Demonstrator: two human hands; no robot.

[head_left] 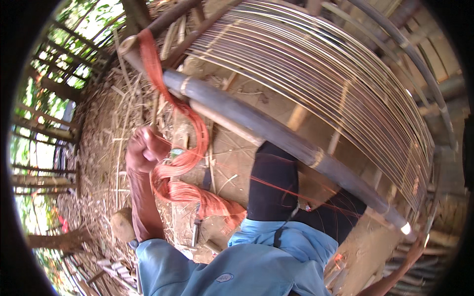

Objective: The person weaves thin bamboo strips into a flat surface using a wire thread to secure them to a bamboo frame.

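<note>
A long hank of orange fibre strands (200,133) hangs over the end of a bamboo pole at the upper left and winds down toward my lap. Beside it, my left hand (147,148) is closed, with a few thin orange strands at its fingers. More fine orange threads (296,190) stretch across my dark-trousered legs toward the right. My right hand (417,245) reaches far out to the right, near the lower end of a thick dark bamboo pole (252,116). Its fingers are too small and blurred to make out.
Past the pole lies a rack of thin parallel bamboo strips (316,64), tied with cross bands. A knife-like tool (196,231) rests on the ground left of my lap. Plant scraps litter the dirt floor (98,148). A lattice fence (44,128) stands at the left.
</note>
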